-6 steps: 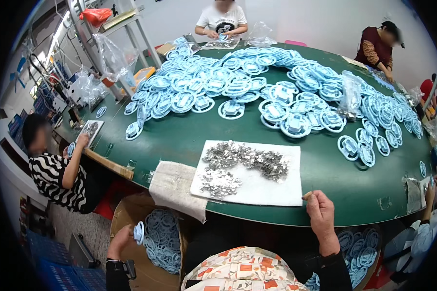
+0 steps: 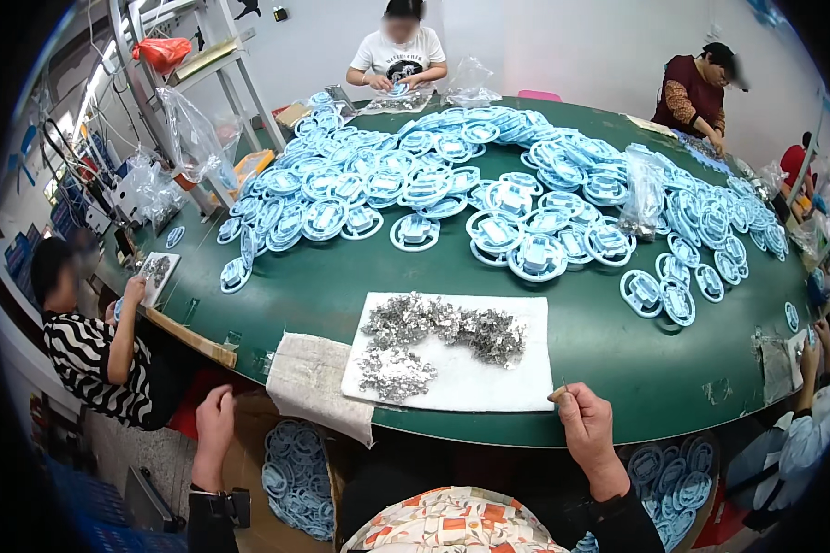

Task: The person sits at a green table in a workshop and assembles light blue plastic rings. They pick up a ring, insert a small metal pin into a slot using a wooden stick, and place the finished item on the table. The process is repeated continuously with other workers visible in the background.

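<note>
My left hand (image 2: 216, 422) is over the brown cardboard box (image 2: 251, 484) at the table's near left. Its fingers are curled together and no blue part shows in them. Inside the box lie many light-blue ring-shaped plastic parts (image 2: 297, 479). At the table edge, my right hand (image 2: 587, 426) pinches a small tan stub (image 2: 557, 394) between thumb and finger, beside the right corner of a white board (image 2: 452, 394). Small silvery metal pieces (image 2: 493, 334) are heaped on that board. A grey cloth (image 2: 309, 378) lies to the board's left.
A broad pile of light-blue parts (image 2: 415, 232) covers the far side of the green table (image 2: 295, 304). Another container of blue parts (image 2: 673, 479) stands below, right. People sit around the table, one in stripes (image 2: 88, 355) at left. A clear bag (image 2: 643, 194) lies on the pile.
The blue ring part in my left hand is gone from it, and that hand has risen up and left, closer to the table edge. My right hand still pinches the stub. The view has shifted slightly.
</note>
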{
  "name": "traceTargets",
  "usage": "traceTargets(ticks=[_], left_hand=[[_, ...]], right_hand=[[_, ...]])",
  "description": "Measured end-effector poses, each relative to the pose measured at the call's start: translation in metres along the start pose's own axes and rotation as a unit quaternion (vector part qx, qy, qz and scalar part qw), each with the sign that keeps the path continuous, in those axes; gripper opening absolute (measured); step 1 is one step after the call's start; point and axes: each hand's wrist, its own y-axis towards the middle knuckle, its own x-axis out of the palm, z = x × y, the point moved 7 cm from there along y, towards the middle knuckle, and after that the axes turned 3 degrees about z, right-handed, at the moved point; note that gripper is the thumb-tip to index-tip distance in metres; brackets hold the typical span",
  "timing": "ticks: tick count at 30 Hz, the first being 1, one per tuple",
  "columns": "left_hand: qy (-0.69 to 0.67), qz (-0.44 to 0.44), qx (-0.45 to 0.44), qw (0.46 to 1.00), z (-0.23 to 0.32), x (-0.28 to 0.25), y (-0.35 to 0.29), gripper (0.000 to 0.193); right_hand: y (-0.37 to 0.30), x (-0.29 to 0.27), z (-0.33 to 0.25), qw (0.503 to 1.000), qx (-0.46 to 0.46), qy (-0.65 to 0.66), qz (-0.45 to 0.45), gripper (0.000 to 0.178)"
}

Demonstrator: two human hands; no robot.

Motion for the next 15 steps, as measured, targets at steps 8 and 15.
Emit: traceTargets(ticks=[8, 15], left_hand=[[-0.101, -0.089, 0.286, 0.949, 0.301, 0.152, 0.098, 0.03], [0.206, -0.131, 0.178, 0.953, 0.368, 0.283, 0.171, 0.071]], right_hand=[[-0.004, 0.002, -0.002, 1.0, -0.014, -0.026, 0.008, 0.02], [-0.002, 0.002, -0.005, 0.999, -0.012, -0.039, 0.021, 0.019]])
